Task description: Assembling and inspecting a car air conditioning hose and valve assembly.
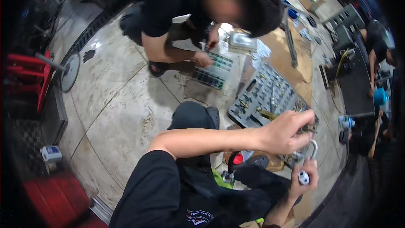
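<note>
My left hand reaches across from the left, its fingers closed on a small green ring-like piece with a thin dark tip beside it. Just below, my right hand grips a silver metal pipe fitting with two round holes in its end face. A bent metal tube rises from that hand toward my left one. Behind my left hand lies an open grey tool case with many small metal parts in its slots. A yellowish handle shows beside my left hand, partly hidden.
Opposite me a person crouches with both hands over a compartment box of green rings. Brown cardboard lies under the tool case. A red jack-like frame stands left. Farther right, another person is beside a dark bench.
</note>
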`<act>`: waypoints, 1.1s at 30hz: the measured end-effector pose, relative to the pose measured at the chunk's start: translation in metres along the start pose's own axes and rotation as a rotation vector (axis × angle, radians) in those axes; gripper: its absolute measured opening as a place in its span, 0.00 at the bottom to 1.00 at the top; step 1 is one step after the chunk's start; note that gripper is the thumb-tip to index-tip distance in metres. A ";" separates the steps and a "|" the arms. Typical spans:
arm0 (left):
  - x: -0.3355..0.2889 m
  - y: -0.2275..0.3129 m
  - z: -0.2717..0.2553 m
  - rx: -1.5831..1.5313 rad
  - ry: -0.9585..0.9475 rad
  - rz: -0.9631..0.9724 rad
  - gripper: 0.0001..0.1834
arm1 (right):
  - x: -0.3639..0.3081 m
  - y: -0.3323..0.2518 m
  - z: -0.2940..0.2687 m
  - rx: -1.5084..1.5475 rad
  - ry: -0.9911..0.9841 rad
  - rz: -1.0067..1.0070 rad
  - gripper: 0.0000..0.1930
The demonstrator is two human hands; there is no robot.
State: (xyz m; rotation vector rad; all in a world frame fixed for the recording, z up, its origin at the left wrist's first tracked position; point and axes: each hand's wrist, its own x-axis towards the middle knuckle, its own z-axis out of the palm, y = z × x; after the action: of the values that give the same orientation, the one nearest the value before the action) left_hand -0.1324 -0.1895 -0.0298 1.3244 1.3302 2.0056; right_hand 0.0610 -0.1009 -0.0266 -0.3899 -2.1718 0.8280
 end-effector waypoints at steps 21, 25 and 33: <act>-0.062 -0.290 0.013 1.000 -0.176 -0.794 0.21 | 0.007 0.072 -0.081 -0.413 0.384 0.254 0.09; -0.091 -0.372 0.019 1.073 -0.144 -0.862 0.23 | -0.001 0.083 -0.085 -0.387 0.329 0.332 0.08; -0.100 -0.425 -0.004 0.901 -0.129 -0.962 0.18 | -0.014 0.103 -0.080 -0.492 0.098 0.334 0.08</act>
State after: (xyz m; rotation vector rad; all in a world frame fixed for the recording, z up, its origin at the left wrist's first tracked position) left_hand -0.1594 -0.0640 -0.4467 0.7563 2.3121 0.6625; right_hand 0.1315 0.0035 -0.0632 -1.0391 -2.2336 0.4192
